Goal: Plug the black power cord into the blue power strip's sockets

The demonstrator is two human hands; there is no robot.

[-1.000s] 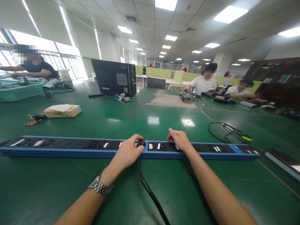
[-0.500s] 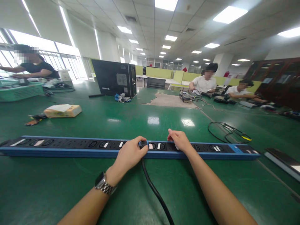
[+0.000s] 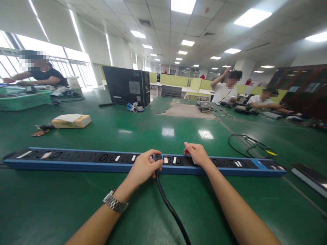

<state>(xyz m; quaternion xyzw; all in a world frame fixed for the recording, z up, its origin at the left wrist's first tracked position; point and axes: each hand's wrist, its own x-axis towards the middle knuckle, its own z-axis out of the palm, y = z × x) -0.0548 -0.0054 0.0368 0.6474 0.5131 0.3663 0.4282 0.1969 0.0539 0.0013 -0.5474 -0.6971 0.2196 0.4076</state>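
L hand [image 3: 144, 166]: plug [image 3: 158, 157] clamped btwn thumb/index, at pwr strip [image 3: 84, 165] | R hand [image 3: 197, 153]: grip, can't tell

Power strip [image 3: 81, 165], smooth, metal-looking sides and black plastic top; cable [image 3: 167, 201], smooth and rubbery; tabletop [image 3: 143, 137], glossy; watch [image 3: 116, 202], polished metal.

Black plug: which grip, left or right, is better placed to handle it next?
Left, probably: the left grip holds the black plug at the blue power strip, whereas the right grip is apart from the plug.
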